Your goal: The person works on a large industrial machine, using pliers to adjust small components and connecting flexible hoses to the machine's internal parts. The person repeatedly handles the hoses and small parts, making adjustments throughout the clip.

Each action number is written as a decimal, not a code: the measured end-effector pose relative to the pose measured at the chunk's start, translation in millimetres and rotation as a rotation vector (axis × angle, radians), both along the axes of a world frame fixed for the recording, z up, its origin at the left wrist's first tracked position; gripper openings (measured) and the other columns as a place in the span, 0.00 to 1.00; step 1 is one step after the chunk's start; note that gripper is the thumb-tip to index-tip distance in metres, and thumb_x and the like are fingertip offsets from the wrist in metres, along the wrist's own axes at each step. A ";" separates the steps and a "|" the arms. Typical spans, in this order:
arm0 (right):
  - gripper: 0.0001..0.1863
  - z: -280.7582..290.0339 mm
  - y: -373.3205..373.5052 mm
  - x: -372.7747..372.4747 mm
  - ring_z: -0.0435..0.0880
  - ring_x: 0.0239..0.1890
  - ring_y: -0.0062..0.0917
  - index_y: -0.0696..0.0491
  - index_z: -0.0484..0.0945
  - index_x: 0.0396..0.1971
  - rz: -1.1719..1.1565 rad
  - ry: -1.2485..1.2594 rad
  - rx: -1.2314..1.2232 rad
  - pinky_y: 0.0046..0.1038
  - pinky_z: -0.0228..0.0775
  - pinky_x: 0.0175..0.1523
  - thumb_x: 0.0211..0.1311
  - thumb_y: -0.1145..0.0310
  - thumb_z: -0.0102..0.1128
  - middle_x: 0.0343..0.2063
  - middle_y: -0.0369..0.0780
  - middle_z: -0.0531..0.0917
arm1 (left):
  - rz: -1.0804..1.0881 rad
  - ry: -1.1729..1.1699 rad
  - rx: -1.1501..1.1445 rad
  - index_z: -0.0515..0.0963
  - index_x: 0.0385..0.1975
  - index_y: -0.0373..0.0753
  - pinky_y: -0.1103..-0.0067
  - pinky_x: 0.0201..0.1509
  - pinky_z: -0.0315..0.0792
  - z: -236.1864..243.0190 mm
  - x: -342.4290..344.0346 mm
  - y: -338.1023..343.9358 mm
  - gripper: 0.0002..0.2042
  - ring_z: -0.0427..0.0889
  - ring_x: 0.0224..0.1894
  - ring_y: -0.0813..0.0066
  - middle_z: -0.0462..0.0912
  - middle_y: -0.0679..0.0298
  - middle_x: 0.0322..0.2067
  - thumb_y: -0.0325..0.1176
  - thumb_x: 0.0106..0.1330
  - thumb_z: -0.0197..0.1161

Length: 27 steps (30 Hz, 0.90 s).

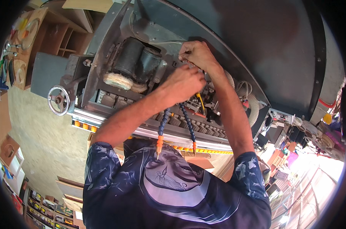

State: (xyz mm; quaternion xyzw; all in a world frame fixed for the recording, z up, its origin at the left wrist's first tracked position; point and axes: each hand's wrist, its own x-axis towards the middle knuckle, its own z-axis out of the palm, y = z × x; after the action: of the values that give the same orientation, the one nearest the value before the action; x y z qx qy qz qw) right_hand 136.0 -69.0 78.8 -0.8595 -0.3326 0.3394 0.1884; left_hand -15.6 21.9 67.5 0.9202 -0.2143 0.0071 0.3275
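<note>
Evidently, the machine's mechanism (209, 93) lies under and just below the fingers, where the left hand (183, 82) and right hand (197, 54) are held close together, fingers curled nearly closed; whether anything is gripped cannot be told. Beyond the right fingers, room is left before the curved cover edge (239, 61). Below the left fingers, two blue segmented hoses (163, 122) are seen; to their left, two dark cylinders (128, 57); farther left, one handwheel (58, 100).

Glare (318, 175) whitens lower right (rim bends, blackens).
</note>
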 end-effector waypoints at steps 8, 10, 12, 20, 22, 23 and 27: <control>0.10 -34.4 1.9 0.5 0.93 0.41 0.36 0.51 0.91 0.38 0.196 -0.084 -0.243 0.38 0.83 0.48 0.55 0.77 0.72 0.38 0.42 0.93 | 0.075 -0.089 0.336 0.87 0.55 0.41 0.54 0.65 0.75 -40.6 -6.6 -45.2 0.17 0.79 0.66 0.65 0.87 0.66 0.53 0.36 0.68 0.66; 0.14 -19.6 16.6 -5.7 0.92 0.48 0.40 0.48 0.92 0.38 0.191 -0.073 -0.365 0.43 0.83 0.52 0.51 0.79 0.73 0.41 0.43 0.93 | 0.095 -0.085 0.315 0.88 0.55 0.41 0.53 0.64 0.76 -46.5 -7.4 -46.7 0.17 0.79 0.66 0.65 0.87 0.66 0.55 0.36 0.68 0.65; 0.14 -23.0 19.3 -7.1 0.92 0.48 0.41 0.49 0.92 0.37 0.215 -0.063 -0.373 0.43 0.83 0.51 0.50 0.79 0.73 0.40 0.44 0.92 | 0.074 -0.129 0.337 0.88 0.55 0.43 0.53 0.62 0.77 -48.5 -4.2 -44.5 0.17 0.79 0.66 0.65 0.86 0.66 0.57 0.38 0.69 0.65; 0.15 -46.4 20.6 -0.6 0.92 0.42 0.40 0.52 0.90 0.35 0.318 -0.083 -0.341 0.42 0.82 0.42 0.46 0.82 0.69 0.34 0.46 0.91 | 0.037 -0.041 0.417 0.89 0.53 0.43 0.50 0.59 0.78 -41.6 -6.2 -47.8 0.16 0.79 0.65 0.62 0.86 0.66 0.58 0.40 0.69 0.65; 0.14 -59.5 18.0 3.3 0.90 0.36 0.35 0.51 0.90 0.32 0.365 -0.100 -0.340 0.41 0.78 0.39 0.43 0.81 0.69 0.31 0.43 0.91 | 0.066 -0.076 0.405 0.89 0.52 0.43 0.50 0.58 0.78 -42.9 -6.3 -47.9 0.16 0.78 0.65 0.61 0.86 0.66 0.57 0.40 0.70 0.65; 0.13 -64.4 15.0 6.3 0.90 0.36 0.35 0.51 0.89 0.32 0.358 -0.098 -0.323 0.41 0.78 0.39 0.43 0.82 0.69 0.31 0.43 0.91 | 0.081 -0.090 0.413 0.90 0.52 0.43 0.50 0.58 0.78 -43.2 -6.0 -48.4 0.16 0.78 0.65 0.61 0.86 0.66 0.57 0.40 0.70 0.65; 0.12 -60.6 21.0 3.1 0.89 0.34 0.35 0.53 0.88 0.30 0.306 -0.031 -0.322 0.40 0.78 0.39 0.44 0.82 0.71 0.30 0.43 0.90 | 0.148 -0.197 0.349 0.94 0.40 0.46 0.54 0.49 0.78 -51.9 -6.6 -47.8 0.10 0.78 0.63 0.59 0.90 0.69 0.44 0.38 0.65 0.68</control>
State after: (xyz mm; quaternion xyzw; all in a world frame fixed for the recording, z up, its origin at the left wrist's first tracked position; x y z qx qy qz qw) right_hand 139.1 -48.0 18.2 -0.8231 -0.4035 0.3995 -0.0102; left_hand -22.2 -25.9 15.5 0.9710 -0.1752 0.0840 0.1391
